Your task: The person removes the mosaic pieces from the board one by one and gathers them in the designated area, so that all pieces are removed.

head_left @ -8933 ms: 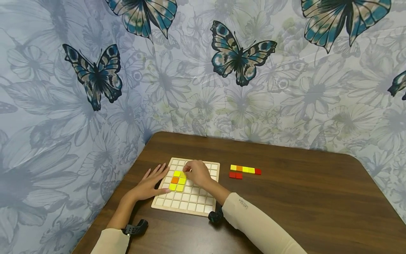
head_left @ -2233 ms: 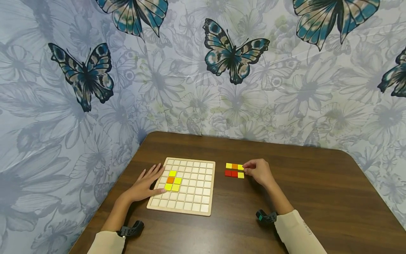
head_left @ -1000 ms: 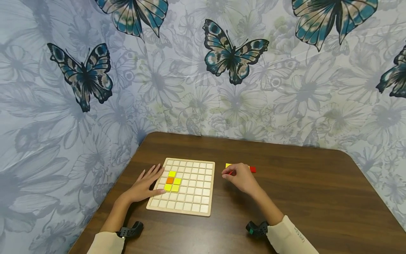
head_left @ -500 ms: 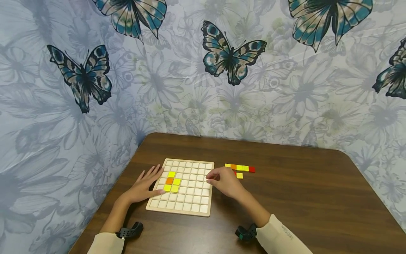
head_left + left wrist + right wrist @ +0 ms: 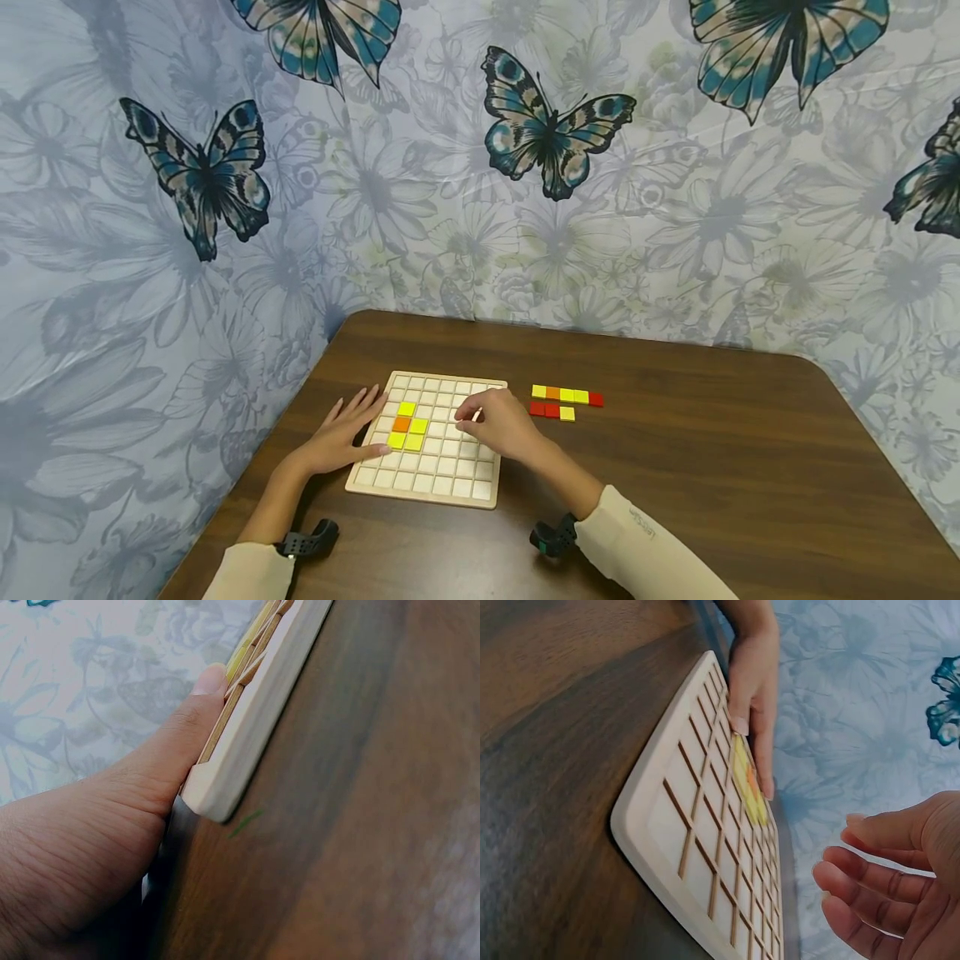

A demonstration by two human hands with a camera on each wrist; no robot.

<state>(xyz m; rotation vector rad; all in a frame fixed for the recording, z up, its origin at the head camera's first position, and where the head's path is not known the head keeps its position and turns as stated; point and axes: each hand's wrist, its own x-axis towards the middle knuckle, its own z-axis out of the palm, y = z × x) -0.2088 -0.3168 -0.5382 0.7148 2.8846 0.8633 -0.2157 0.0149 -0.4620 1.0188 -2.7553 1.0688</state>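
Observation:
My left hand (image 5: 333,442) rests along the left edge of a pale wooden grid board (image 5: 450,498), thumb on its lower left part. In the left wrist view the thumb (image 5: 187,724) touches the board's rim. Beside that hand, yellow tiles and one orange tile (image 5: 402,424) sit in the board's squares. My right hand (image 5: 497,423) hovers over the board's right half, fingers loosely bent. The right wrist view shows its fingers (image 5: 862,889) with nothing between them.
Right of the board, loose tiles lie in two rows: yellow, orange and red ones in the far row (image 5: 567,395), two red and one yellow (image 5: 567,413) in the near row. A patterned butterfly cloth (image 5: 555,275) rises behind the brown table (image 5: 712,450).
Compared with 8.9 seconds ago, one yellow tile is gone from the board and another yellow tile lies in the near row. My right hand has moved left from the rows over the board.

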